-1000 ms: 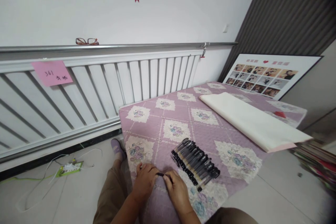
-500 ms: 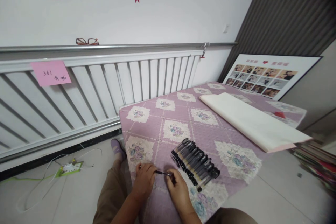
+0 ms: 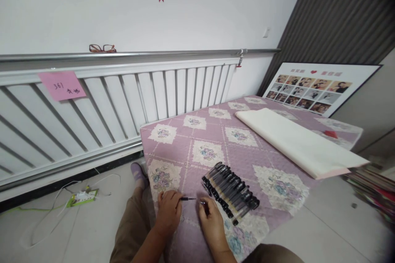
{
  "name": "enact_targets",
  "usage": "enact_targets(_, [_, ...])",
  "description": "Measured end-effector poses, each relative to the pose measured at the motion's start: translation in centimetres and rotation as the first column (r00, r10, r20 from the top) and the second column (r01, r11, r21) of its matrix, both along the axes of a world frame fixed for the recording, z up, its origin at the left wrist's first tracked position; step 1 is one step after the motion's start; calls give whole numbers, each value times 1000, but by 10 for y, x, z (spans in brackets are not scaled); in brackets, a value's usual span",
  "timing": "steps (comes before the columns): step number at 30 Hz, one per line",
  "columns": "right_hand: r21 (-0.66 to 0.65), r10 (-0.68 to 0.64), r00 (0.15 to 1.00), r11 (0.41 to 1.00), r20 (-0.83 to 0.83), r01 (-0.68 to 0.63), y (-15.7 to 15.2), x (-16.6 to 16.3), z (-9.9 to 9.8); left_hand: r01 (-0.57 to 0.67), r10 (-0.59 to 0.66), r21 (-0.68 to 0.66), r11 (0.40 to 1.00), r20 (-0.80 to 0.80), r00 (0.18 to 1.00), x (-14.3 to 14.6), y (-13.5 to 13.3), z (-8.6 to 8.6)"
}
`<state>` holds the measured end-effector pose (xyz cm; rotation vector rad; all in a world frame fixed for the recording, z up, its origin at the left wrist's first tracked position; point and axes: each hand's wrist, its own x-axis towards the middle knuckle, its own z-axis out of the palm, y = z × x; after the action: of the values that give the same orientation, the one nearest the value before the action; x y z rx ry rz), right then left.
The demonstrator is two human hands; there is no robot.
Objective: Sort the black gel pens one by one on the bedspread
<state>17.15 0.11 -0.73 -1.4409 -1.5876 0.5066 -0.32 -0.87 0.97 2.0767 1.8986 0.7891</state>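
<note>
My left hand [image 3: 169,207] is closed around a black pen [image 3: 187,199], whose thin bare tip points right. Across a small gap, my right hand [image 3: 212,220] pinches a small dark piece that looks like a pen cap [image 3: 203,203]; the fingers partly hide it. Just right of that hand lies a slanted row of several capped black gel pens [image 3: 231,191] with clear barrels, side by side on the purple floral cloth [image 3: 185,164]. Both hands are low over the near edge of this cloth.
A folded cream sheet [image 3: 284,139] lies farther back on the cloth. A photo board [image 3: 321,88] leans at the far right. A white radiator [image 3: 185,90] runs along the wall, with glasses [image 3: 103,48] above it. A power strip [image 3: 82,198] sits on the floor at left.
The pen tip and the piece in my right hand have come apart. My right hand has shifted slightly right, and my left hand slightly left with the pen.
</note>
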Motion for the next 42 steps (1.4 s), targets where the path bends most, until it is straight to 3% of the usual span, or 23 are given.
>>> enact_targets(5, [0, 96, 990, 995, 103, -97, 1, -4, 7, -67, 67, -26, 997, -11, 998, 2, 2, -1])
enact_targets(15, [55, 57, 994, 997, 91, -62, 2, 3, 2, -146, 146, -64, 987, 3, 989, 4, 7, 2])
enact_targets(23, [94, 45, 950, 992, 310, -78, 29, 22, 18, -129, 131, -60, 990, 28, 991, 1, 7, 3])
enact_targets(30, [46, 52, 850, 995, 524, -89, 36, 19, 21, -133, 136, -43, 990, 74, 988, 1, 8, 3])
enact_targets(37, [-47, 74, 812, 997, 579, -57, 35, 16, 29, -145, 149, -55, 988, 77, 986, 2, 6, 7])
enact_targets(42, [-154, 103, 738, 988, 667, 1, 35, 15, 35, -139, 143, -48, 989, 102, 984, 1, 7, 5])
